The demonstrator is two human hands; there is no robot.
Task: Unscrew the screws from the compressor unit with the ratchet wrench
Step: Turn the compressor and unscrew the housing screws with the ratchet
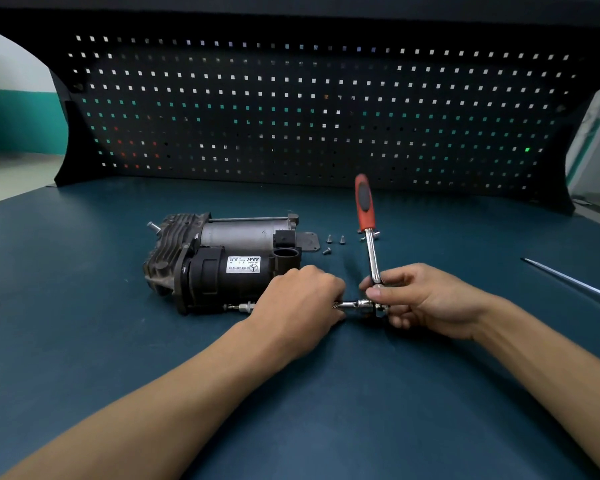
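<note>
- Head view: I see the compressor unit (222, 261) lying on its side on the blue table (326, 410), a little to 9 o'clock from the middle of the picture; its ribbed metal end is toward 9 o'clock and its white label faces up.
- The left hand (302, 303) is at 3 o'clock of the unit, touching its right end; the fingers are curled around the extension bar (352, 304), which runs from 9 to 3 o'clock low along the front of the unit; the tip of the bar (243, 307) comes out of the hand at 9 o'clock and meets the lower front edge of the unit; I cannot tell if it sits on a screw.
- The right hand (426, 299) is just at 3 o'clock of the left one; thumb and fingers pinch the head of the ratchet wrench (369, 237) where the bar joins it; the chrome shank and the red handle point to 12 o'clock from this hand.
- A few loose screws (329, 239) lie on the table between the unit and the wrench shank, at 12 o'clock of the hands.
- A thin metal rod (575, 282) lies on the table at 3 o'clock, well apart from the hands.
- A black pegboard (309, 109) stands behind the table, at 12 o'clock.
</note>
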